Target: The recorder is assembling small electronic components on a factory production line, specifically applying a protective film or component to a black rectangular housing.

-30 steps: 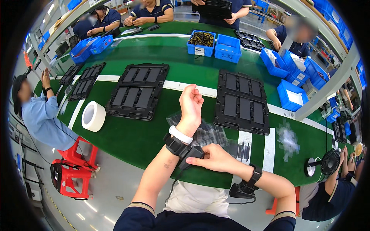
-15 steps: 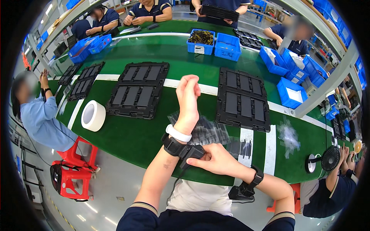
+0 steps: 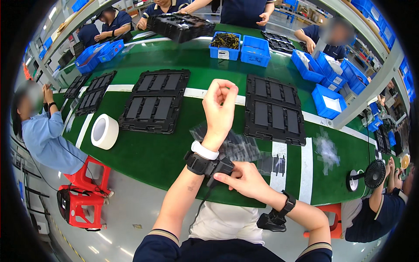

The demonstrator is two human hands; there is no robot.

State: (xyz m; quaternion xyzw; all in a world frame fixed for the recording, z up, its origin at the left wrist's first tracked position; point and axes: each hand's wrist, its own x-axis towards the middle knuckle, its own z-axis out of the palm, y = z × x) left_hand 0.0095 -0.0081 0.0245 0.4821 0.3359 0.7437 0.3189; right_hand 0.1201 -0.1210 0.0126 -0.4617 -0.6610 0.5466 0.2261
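Observation:
My left hand (image 3: 220,109) is raised over the green table, its fingers curled into a loose fist with nothing visible inside. On that wrist sit a white wristband (image 3: 204,150) and a black strap (image 3: 195,163) carrying a small black box-shaped device (image 3: 224,167). My right hand (image 3: 249,178) has its thumb and fingers closed around the near side of this device; its fingertips are partly hidden. A cable runs down from the device. A second black device (image 3: 273,220) hangs from a strap on my right wrist. Clear plastic strips (image 3: 240,148) lie beyond my hands.
Black trays with dark flat pieces lie left (image 3: 152,102) and right (image 3: 274,109). A white tape roll (image 3: 104,132) stands at the left, a small black fan (image 3: 374,177) at the right. Blue bins (image 3: 255,51) line the far side. Co-workers sit or stand around the table.
My left hand has turned at the wrist, its curled fingers now facing more toward me. My right hand stays on the device. Across the table, a co-worker's stack of black trays has swung left.

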